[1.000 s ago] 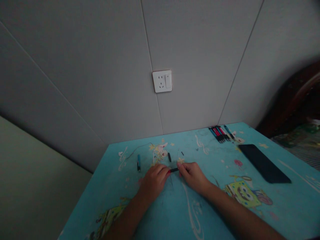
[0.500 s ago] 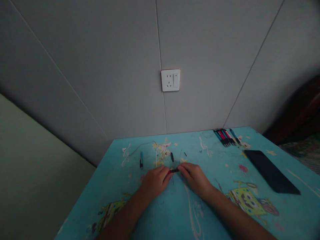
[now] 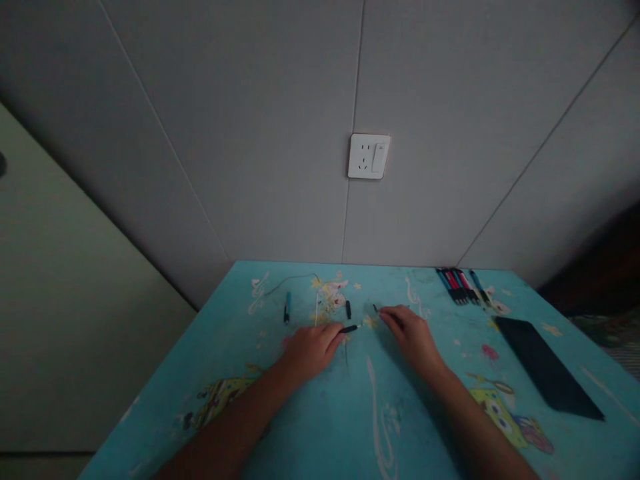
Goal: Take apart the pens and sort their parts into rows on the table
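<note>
My left hand [image 3: 307,352] is closed around a pen barrel [image 3: 349,329] with a black grip. The barrel's small pale tip points right, and the rest is hidden in my fingers. My right hand [image 3: 407,330] is at the tabletop to the right, thumb and fingertips pinched at the lower end of a small black piece [image 3: 375,308]. Between and beyond my hands lies a black pen cap [image 3: 349,309]. A thin white refill tube [image 3: 317,308] is just beyond my left hand. Farther left rests a blue and black pen [image 3: 287,308].
A row of several blue, red and black pens [image 3: 457,287] lies at the back right, with another pen [image 3: 480,287] beside it. A dark flat pad [image 3: 545,363] is on the right. The blue patterned table [image 3: 325,427] meets a wall with a socket [image 3: 369,156].
My right hand has left the pen and moved right and away from me to the small black piece. The pen's pale tip now shows. The camera view has turned slightly left.
</note>
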Tool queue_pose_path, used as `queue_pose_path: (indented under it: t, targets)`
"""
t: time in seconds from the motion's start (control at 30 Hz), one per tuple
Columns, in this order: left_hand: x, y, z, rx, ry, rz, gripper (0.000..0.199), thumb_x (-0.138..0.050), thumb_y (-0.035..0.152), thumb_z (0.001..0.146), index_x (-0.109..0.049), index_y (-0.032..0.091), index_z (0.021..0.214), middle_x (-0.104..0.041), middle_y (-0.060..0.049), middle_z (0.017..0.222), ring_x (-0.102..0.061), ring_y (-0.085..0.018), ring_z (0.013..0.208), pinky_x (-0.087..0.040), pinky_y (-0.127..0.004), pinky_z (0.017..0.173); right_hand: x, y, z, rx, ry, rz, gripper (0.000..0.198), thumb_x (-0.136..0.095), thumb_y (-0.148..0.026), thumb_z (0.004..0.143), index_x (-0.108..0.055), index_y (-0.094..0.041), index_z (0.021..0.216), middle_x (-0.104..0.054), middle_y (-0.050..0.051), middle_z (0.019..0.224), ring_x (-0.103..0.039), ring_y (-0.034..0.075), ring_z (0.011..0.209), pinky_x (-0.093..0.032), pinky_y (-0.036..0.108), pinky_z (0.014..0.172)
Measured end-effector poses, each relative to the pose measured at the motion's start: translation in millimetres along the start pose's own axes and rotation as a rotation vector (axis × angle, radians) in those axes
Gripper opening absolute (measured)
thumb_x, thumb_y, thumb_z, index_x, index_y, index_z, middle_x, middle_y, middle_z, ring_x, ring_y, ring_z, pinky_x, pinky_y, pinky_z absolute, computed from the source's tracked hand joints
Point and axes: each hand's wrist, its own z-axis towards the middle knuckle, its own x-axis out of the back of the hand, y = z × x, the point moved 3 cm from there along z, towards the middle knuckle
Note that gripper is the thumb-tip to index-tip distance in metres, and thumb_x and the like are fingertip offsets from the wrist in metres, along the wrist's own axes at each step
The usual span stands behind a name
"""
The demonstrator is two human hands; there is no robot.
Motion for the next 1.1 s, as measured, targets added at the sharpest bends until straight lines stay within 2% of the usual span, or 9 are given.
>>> queue_pose_path:
  t: [0.17, 0.33, 0.43, 0.67, 0.93, 1.1]
  targets:
    - [0.9, 0.2, 0.7, -0.007, -0.018, 0.025, 0.03, -0.04, 0.039, 0.099, -0.064, 0.024, 0.108, -0.07, -0.006, 0.09, -0.067, -0.021, 0.077, -0.048, -0.031, 0.068, 20.8, 47.8, 7.2, -0.103, 0.016, -0.286, 0.03, -0.046, -0.031, 0.093, -0.07, -0.017, 0.104, -0.069, 0.011, 0.099, -0.064, 0.023, 0.093, -0.045, 0.032, 0.087]
    - [2.1, 3.4, 0.8, -0.032, -0.029, 0.037, 0.03, -0.04, 0.039, 0.099, -0.065, 0.024, 0.105, -0.07, -0.005, 0.088, -0.067, -0.021, 0.077, -0.048, -0.031, 0.069, 33.8, 73.7, 5.7, -0.205, 0.02, -0.437, 0.031, -0.047, -0.029, 0.092, -0.067, -0.018, 0.112, -0.07, 0.012, 0.098, -0.066, 0.023, 0.085, -0.046, 0.031, 0.079]
    - [2.9, 4.9, 0.4, -0.041, -0.007, 0.024, 0.03, -0.04, 0.04, 0.098, -0.065, 0.025, 0.105, -0.07, -0.005, 0.087, -0.066, -0.02, 0.076, -0.049, -0.03, 0.069, 35.1, 78.8, 5.8, -0.246, 0.011, -0.435, 0.033, -0.051, -0.03, 0.089, -0.065, -0.017, 0.116, -0.072, 0.011, 0.095, -0.067, 0.023, 0.082, -0.047, 0.03, 0.076]
    - [1.5, 2.9, 0.1, -0.037, -0.015, -0.031, 0.029, -0.042, 0.041, 0.098, -0.066, 0.026, 0.106, -0.07, -0.005, 0.088, -0.067, -0.02, 0.079, -0.049, -0.031, 0.072, 35.6, 81.5, 7.8, -0.239, 0.027, -0.406, 0.027, -0.052, -0.032, 0.089, -0.07, -0.018, 0.103, -0.073, 0.011, 0.097, -0.068, 0.023, 0.085, -0.047, 0.03, 0.077]
    - [0.6, 0.9, -0.6, -0.014, -0.002, -0.091, 0.027, -0.045, 0.042, 0.096, -0.067, 0.027, 0.101, -0.07, -0.004, 0.087, -0.065, -0.02, 0.076, -0.047, -0.031, 0.07, 36.7, 86.9, 8.4, -0.275, 0.069, -0.436, 0.031, -0.052, -0.035, 0.089, -0.069, -0.018, 0.11, -0.072, 0.011, 0.096, -0.067, 0.023, 0.083, -0.046, 0.03, 0.073]
    - [-0.4, -0.3, -0.5, -0.021, 0.016, -0.142, 0.026, -0.047, 0.042, 0.095, -0.068, 0.027, 0.102, -0.07, -0.004, 0.086, -0.065, -0.02, 0.075, -0.048, -0.031, 0.071, 37.4, 83.9, 9.7, -0.28, 0.089, -0.465, 0.032, -0.052, -0.038, 0.09, -0.07, -0.017, 0.107, -0.07, 0.011, 0.092, -0.065, 0.022, 0.081, -0.045, 0.03, 0.073]
